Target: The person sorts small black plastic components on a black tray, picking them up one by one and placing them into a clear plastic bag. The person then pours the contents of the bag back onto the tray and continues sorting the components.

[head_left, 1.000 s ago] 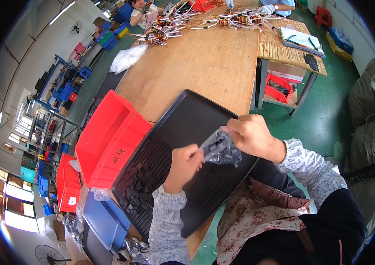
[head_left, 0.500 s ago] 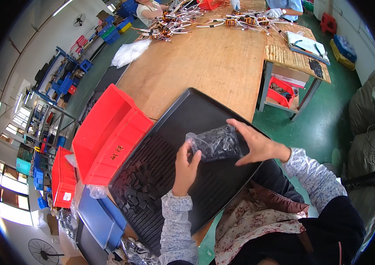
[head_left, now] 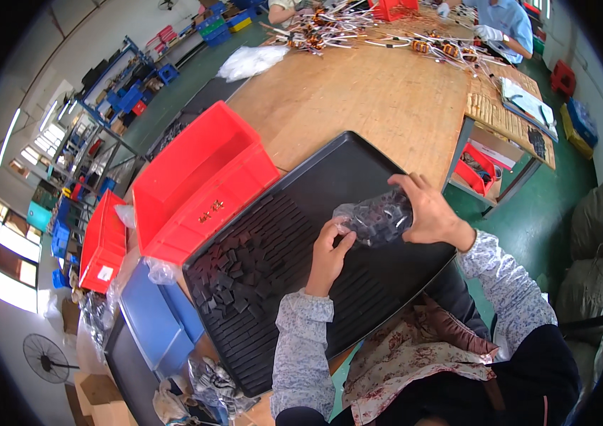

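A clear plastic bag [head_left: 376, 219] full of small black pieces is held over the large black ribbed tray [head_left: 315, 177]. My right hand [head_left: 429, 213] grips the bag's far end from above. My left hand [head_left: 330, 252] pinches its near end at the mouth. Several loose black pieces [head_left: 234, 273] lie spread on the tray's left part.
An empty red bin [head_left: 198, 181] stands left of the tray on the wooden table [head_left: 379, 92]. Another red bin [head_left: 102, 241] and blue lids [head_left: 149, 319] lie lower left. Other people work with wire parts [head_left: 358, 32] at the far end. A green floor lies to the right.
The bag has turned on its side and filled out between my hands. Both hands have shifted a little toward the tray's middle.
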{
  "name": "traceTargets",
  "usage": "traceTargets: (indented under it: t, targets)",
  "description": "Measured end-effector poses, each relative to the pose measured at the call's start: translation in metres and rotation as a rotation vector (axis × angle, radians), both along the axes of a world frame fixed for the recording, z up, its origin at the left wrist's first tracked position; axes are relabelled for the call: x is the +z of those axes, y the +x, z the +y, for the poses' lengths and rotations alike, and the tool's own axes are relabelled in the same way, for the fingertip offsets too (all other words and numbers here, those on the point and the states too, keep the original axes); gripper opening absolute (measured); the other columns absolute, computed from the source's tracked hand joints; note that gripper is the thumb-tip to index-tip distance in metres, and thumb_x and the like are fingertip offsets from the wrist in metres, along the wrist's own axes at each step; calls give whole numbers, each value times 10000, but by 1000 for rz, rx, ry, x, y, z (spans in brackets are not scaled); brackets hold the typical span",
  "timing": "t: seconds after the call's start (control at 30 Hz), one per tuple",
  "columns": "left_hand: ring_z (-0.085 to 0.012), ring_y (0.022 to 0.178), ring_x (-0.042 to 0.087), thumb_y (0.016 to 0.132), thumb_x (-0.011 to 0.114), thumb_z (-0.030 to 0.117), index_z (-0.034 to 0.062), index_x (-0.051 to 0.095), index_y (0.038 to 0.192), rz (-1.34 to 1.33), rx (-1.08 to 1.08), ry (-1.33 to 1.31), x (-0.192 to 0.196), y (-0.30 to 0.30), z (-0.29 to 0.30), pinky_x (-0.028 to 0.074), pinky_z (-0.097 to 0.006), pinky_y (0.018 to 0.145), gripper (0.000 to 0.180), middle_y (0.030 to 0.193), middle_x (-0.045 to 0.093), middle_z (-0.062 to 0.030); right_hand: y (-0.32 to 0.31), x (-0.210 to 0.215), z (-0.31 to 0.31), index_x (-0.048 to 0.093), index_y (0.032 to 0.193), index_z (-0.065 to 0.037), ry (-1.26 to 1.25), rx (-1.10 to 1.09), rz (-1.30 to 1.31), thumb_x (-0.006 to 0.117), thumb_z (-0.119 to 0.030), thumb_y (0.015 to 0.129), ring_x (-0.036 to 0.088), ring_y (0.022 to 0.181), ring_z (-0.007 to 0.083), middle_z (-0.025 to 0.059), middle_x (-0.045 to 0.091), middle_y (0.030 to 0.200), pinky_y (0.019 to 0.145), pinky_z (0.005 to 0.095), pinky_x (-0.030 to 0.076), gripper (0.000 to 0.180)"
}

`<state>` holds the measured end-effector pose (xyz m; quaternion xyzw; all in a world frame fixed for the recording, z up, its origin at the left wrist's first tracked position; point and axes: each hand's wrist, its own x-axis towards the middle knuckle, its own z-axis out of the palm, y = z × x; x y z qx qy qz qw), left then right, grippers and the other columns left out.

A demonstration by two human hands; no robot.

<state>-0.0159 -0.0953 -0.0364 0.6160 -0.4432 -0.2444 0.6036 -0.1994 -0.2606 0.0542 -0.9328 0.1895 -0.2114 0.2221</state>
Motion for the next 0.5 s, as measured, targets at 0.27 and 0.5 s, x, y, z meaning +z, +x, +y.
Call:
traceTargets:
  t: [0.27, 0.5]
  targets:
    - [-312, 1167, 527, 840, 700, 161, 5, 630, 916, -188, 33, 51, -6, -5, -3, 405, -389, 992, 186, 1258, 585, -139, 44, 65, -1, 622, 784, -32, -300, 103, 25, 639, -23, 553, 584, 853, 306, 93, 636, 832, 685, 405, 505, 231]
    - [-340, 1220, 503, 867, 665, 137, -22, 585, 1005, -146, 53, -7, -11, -2, -8, 385, -391, 1030, 225, 1314, 529, -188, 63, 64, -4, 640, 671, -46, -462, 237, -20, 627, -11, 578, 585, 849, 282, 73, 595, 811, 685, 401, 518, 100]
